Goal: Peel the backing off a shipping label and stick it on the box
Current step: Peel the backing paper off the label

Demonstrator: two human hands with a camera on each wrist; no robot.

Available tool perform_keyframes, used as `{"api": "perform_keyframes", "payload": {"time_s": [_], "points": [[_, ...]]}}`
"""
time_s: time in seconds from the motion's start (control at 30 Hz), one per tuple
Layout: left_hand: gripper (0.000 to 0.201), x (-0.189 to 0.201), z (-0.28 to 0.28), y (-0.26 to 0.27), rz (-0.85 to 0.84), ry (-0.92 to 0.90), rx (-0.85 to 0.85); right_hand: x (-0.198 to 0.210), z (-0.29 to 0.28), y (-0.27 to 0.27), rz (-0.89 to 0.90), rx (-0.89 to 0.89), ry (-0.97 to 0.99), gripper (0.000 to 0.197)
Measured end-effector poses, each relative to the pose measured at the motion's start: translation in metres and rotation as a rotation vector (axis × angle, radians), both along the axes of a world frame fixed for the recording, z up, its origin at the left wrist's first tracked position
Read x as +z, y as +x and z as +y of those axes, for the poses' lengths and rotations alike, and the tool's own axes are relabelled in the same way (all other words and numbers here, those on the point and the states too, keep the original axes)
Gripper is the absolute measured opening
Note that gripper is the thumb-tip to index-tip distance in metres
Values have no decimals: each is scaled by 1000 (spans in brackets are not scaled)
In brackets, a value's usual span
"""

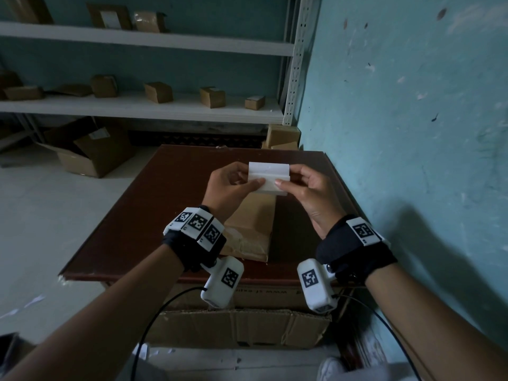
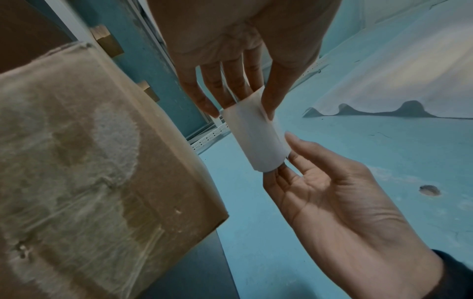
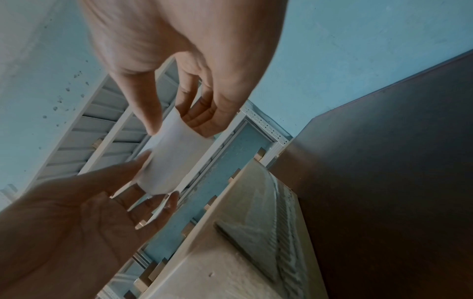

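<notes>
I see both grips, left [image 1: 229, 185] and right [image 1: 308, 188], pinching the label [image 1: 268, 178] above the box [image 1: 253, 226]; curled label may self-stick.

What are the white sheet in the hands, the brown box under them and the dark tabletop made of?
Label: thin matte white paper, likely, since it curls and bends between the left hand and right hand.
Box: brown cardboard, its top covered in glossy, wrinkled clear tape, worn pale.
Table: smooth reddish-brown board with a slight sheen, possibly laminated wood; I cannot be sure.
</notes>
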State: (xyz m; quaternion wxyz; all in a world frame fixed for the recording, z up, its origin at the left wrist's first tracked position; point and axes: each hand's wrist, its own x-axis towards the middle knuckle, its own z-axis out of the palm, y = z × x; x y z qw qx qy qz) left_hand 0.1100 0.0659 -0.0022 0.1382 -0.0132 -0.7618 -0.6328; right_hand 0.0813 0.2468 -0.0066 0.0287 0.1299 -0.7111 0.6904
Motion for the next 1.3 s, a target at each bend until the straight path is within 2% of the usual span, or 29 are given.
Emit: {"api": "perform_keyframes", "payload": {"time_s": [0.23,0.6,0.97,1.3], "points": [[21,3,1,2,-15,11,-9,-3,1,-3,23,-14,92,31],[24,1,-1,1,-8,39,-31,-2,2,-2,48,-8,99,33],[17,4,3,4,-44,76,-51,-2,2,-2,68,-13,94,30],[21,3,1,3,-45,41,-43,-3,1,-4,45,-14,89,36]]}}
